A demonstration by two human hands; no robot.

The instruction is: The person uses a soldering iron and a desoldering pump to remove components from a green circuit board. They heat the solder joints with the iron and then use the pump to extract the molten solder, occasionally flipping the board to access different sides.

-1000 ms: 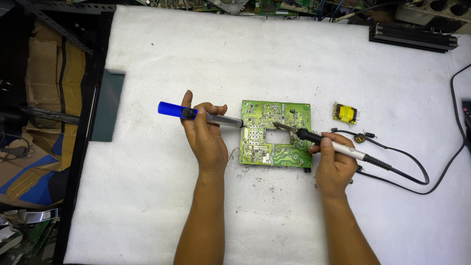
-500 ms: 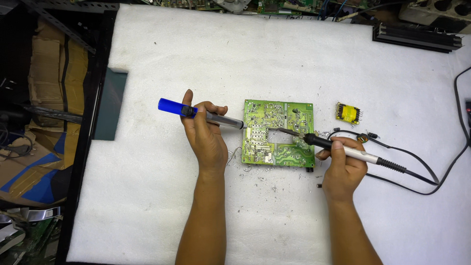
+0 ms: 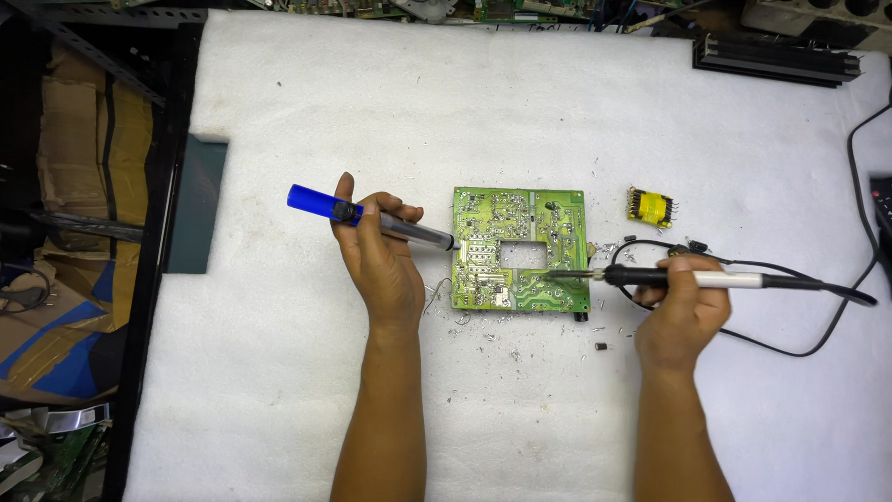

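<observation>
The right hand [image 3: 683, 311] grips a soldering iron [image 3: 688, 277], its tip touching the lower right of the green circuit board [image 3: 520, 249] lying flat mid-desk [image 3: 279, 390]. The left hand [image 3: 381, 256] is closed around a blue-capped desoldering pump [image 3: 372, 219], nozzle at the board's left edge. Farther right lies a yellow transformer [image 3: 649, 206].

The right hand [image 3: 683, 311] has drawn back toward 3 o'clock, off the green circuit board [image 3: 520, 249] and onto the white mat. The soldering iron [image 3: 688, 277] has swung from a slant to nearly level, its tip now at the board's 4 o'clock corner.
</observation>
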